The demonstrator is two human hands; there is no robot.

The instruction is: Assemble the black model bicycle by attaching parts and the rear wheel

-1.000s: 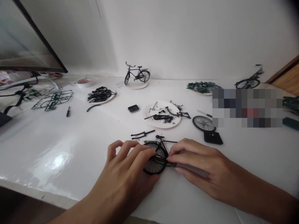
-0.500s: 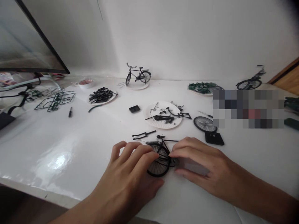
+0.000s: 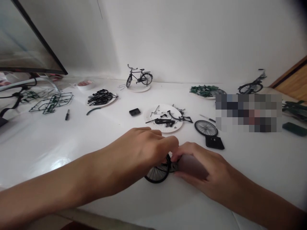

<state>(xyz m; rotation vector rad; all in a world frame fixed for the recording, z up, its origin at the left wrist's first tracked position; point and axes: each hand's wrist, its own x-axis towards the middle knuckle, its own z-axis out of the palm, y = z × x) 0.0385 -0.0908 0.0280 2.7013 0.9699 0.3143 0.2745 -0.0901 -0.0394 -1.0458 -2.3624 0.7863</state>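
- Model bike (image 3: 158, 174) on tabletop (image 3: 35, 137), just in front of person; only wheel + bit of frame show
- R hand (image 3: 199, 169) clenched on frame by wheel, unclear object in palm
- L hand (image 3: 144, 145) curled above bike, fingertips touching R hand; can't tell if gripping
- Both hands hide frame
- Nearby: loose spoked wheel (image 3: 205, 128), paper plate (image 3: 177, 126) w/ black parts
- Farther: complete model bike (image 3: 139, 76), green sprue (image 3: 50, 103)

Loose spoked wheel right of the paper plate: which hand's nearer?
Right. The right hand sits just in front of the loose spoked wheel, not touching it, and is on the model bicycle. The left hand is farther left, reaching over that bicycle.
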